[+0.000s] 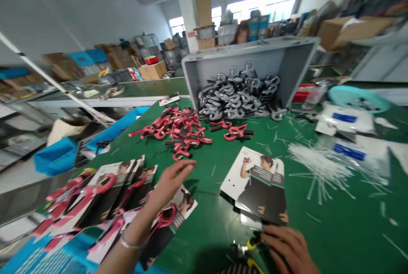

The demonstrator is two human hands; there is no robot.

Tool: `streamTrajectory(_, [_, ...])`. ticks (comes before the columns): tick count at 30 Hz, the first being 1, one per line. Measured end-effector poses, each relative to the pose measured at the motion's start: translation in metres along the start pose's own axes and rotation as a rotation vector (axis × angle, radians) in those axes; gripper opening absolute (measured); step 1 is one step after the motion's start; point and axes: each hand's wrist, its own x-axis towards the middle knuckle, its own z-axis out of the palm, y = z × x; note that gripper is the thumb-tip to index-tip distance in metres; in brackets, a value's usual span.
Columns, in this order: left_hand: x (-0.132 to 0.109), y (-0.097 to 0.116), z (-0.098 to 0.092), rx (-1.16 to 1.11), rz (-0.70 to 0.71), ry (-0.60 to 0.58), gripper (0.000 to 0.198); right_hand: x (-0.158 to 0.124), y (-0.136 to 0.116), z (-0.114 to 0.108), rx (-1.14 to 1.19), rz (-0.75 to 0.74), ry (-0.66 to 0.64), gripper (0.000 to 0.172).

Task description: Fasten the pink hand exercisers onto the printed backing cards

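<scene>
My left hand (170, 182) hovers open over the green table (334, 231), fingers stretched toward a pile of red clamps (177, 127). Below it lie several printed cards with red clamps fixed on them (105, 197). My right hand (288, 246) rests at the near edge, fingers curled on the lower end of a stack of printed cards (259, 187); a yellow-and-black tool (250, 250) lies beside it. A grey bin (251, 59) tipped on its side spills grey clamps (236, 95) behind the red pile.
White plastic ties (318, 165) lie scattered at the right, next to white bags (347, 123) and a teal dish (358, 97). Blue bins (63, 153) sit left of the table. A person stands behind the grey bin (242, 32). Cardboard boxes line the back.
</scene>
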Motion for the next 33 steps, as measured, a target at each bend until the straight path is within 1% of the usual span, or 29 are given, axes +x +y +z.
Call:
streamTrajectory(1, [0.005,0.0,0.039,-0.05,0.0,-0.068,0.029,0.005,0.001,-0.012,0.009,0.064,0.008,0.048])
streamTrajectory(2, [0.01,-0.001,0.073,-0.074,-0.002,-0.109,0.031,0.008,0.006,-0.024,0.01,0.148,0.022,0.043])
streamTrajectory(3, [0.015,-0.003,0.102,-0.094,-0.025,-0.139,0.034,0.01,0.014,-0.036,0.007,0.235,0.048,0.037])
streamTrajectory(4, [0.02,-0.005,0.125,-0.112,-0.059,-0.167,0.035,0.009,0.025,-0.048,0.001,0.323,0.091,0.032])
streamTrajectory(5, [0.024,-0.008,0.143,-0.137,-0.102,-0.195,0.036,0.006,0.038,-0.058,-0.007,0.408,0.142,0.028])
streamTrajectory(7, [0.029,-0.012,0.167,-0.233,-0.205,-0.217,0.037,-0.003,0.07,-0.076,-0.017,0.573,0.209,0.026])
streamTrajectory(8, [0.028,-0.014,0.174,-0.294,-0.254,-0.195,0.038,-0.007,0.085,-0.083,-0.011,0.655,0.211,0.028])
streamTrajectory(9, [0.025,-0.014,0.18,-0.353,-0.296,-0.149,0.04,-0.01,0.099,-0.089,-0.003,0.724,0.195,0.029])
streamTrajectory(11, [0.014,-0.014,0.19,-0.444,-0.356,-0.028,0.044,-0.008,0.12,-0.094,-0.011,0.798,0.12,0.032])
streamTrajectory(12, [0.007,-0.014,0.194,-0.469,-0.37,0.022,0.045,-0.003,0.126,-0.095,-0.041,0.81,0.071,0.032])
streamTrajectory(14, [-0.007,-0.012,0.202,-0.488,-0.371,0.088,0.047,0.012,0.13,-0.092,-0.162,0.823,-0.041,0.032])
streamTrajectory(17, [-0.021,-0.009,0.21,-0.462,-0.35,0.127,0.046,0.034,0.122,-0.081,-0.356,0.855,-0.196,0.031])
streamTrajectory(20, [-0.023,-0.008,0.211,-0.446,-0.331,0.097,0.043,0.038,0.116,-0.073,-0.415,0.837,-0.272,0.027])
streamTrajectory(22, [-0.023,-0.008,0.206,-0.448,-0.331,0.044,0.043,0.031,0.116,-0.074,-0.405,0.837,-0.287,0.025])
streamTrajectory(23, [-0.023,-0.007,0.203,-0.432,-0.324,0.041,0.043,0.025,0.116,-0.077,-0.388,0.836,-0.28,0.024])
streamTrajectory(24, [-0.023,-0.004,0.198,-0.394,-0.295,0.07,0.044,0.019,0.115,-0.082,-0.362,0.826,-0.256,0.023])
streamTrajectory(25, [-0.024,0.001,0.192,-0.335,-0.239,0.125,0.044,0.014,0.112,-0.089,-0.328,0.801,-0.215,0.022])
streamTrajectory(27, [-0.028,0.017,0.179,-0.196,-0.045,0.237,0.041,0.008,0.102,-0.106,-0.242,0.711,-0.116,0.021])
streamTrajectory(28, [-0.031,0.028,0.174,-0.142,0.075,0.235,0.037,0.009,0.095,-0.115,-0.196,0.649,-0.073,0.022])
streamTrajectory(29, [-0.034,0.041,0.17,-0.115,0.188,0.169,0.032,0.013,0.085,-0.124,-0.15,0.583,-0.049,0.022])
streamTrajectory(31, [-0.039,0.065,0.168,-0.097,0.356,-0.073,0.028,0.027,0.064,-0.139,-0.049,0.433,-0.047,0.019])
streamTrajectory(32, [-0.041,0.076,0.168,-0.082,0.397,-0.166,0.028,0.037,0.054,-0.143,0.006,0.355,-0.067,0.018])
streamTrajectory(33, [-0.043,0.083,0.17,-0.069,0.406,-0.239,0.027,0.048,0.046,-0.146,0.06,0.283,-0.089,0.017])
